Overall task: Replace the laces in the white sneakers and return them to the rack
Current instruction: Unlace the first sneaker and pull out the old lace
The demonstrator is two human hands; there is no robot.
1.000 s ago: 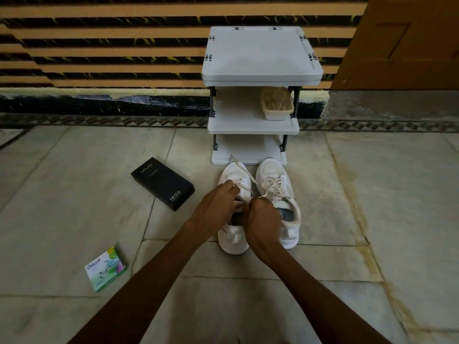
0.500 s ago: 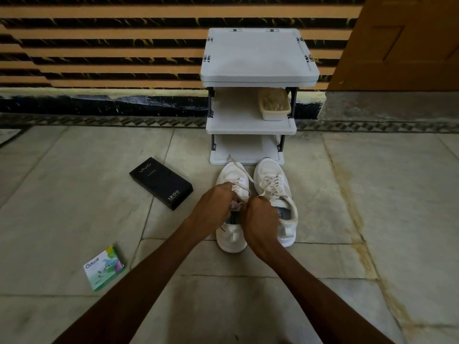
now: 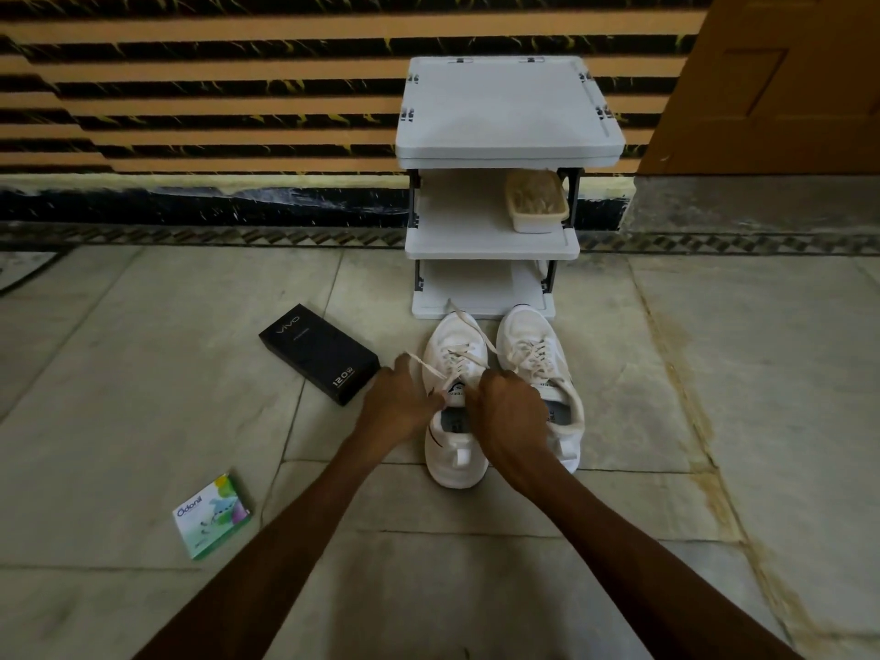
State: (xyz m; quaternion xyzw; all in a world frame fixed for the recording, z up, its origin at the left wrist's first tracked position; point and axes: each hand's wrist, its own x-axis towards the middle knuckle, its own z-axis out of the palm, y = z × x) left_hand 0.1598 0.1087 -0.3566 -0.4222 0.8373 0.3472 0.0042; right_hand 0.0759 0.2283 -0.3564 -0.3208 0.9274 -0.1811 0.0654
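Note:
Two white sneakers stand side by side on the floor, toes toward the white rack (image 3: 490,240). The left sneaker (image 3: 455,450) has a loose cream lace (image 3: 471,357) threaded through its eyelets; one end trails toward the rack. My left hand (image 3: 397,407) pinches one end of that lace just left of the shoe's tongue. My right hand (image 3: 512,412) grips the other strand over the shoe's opening and hides part of both shoes. The right sneaker (image 3: 533,345) is laced.
A black phone box (image 3: 319,352) lies left of the shoes. A small green Odonil packet (image 3: 212,514) lies nearer, at the lower left. A beige container (image 3: 535,202) sits on the rack's middle shelf. A striped wall and a wooden door stand behind.
My left hand has moved left and away from the right hand, drawing a lace end out to the side. The shoes have stayed in place.

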